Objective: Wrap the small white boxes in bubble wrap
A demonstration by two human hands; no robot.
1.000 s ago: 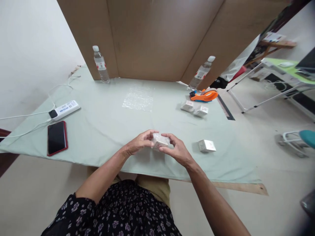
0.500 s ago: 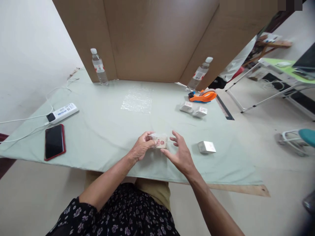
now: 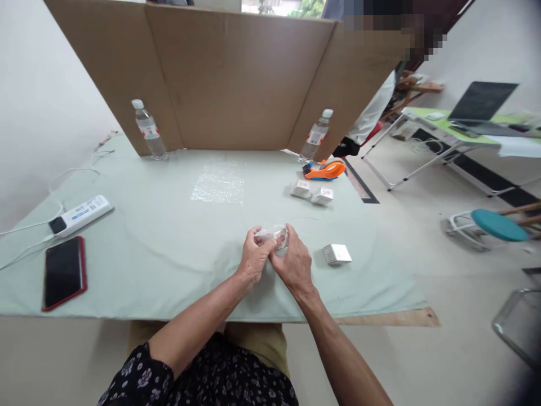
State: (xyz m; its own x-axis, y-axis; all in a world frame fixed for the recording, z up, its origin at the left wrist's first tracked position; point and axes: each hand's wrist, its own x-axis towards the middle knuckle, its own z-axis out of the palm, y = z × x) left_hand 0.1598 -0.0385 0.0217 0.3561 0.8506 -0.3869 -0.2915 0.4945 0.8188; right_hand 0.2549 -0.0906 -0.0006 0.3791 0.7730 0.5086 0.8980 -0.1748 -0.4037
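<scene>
Wrapped box (image 3: 276, 237): pinched between both hands, low over the cloth (image 3: 169, 248).
Left hand (image 3: 253, 262): fingers closed on its left side.
Right hand (image 3: 293, 265): fingers closed on its right side.
Nearby: white box (image 3: 337, 254) just right; bubble wrap (image 3: 218, 184) farther back.

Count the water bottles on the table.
2. The left bottle stands at the left fold of the cardboard screen; the right bottle at its right fold, behind the orange tape dispenser. The screen may hide others.
</scene>
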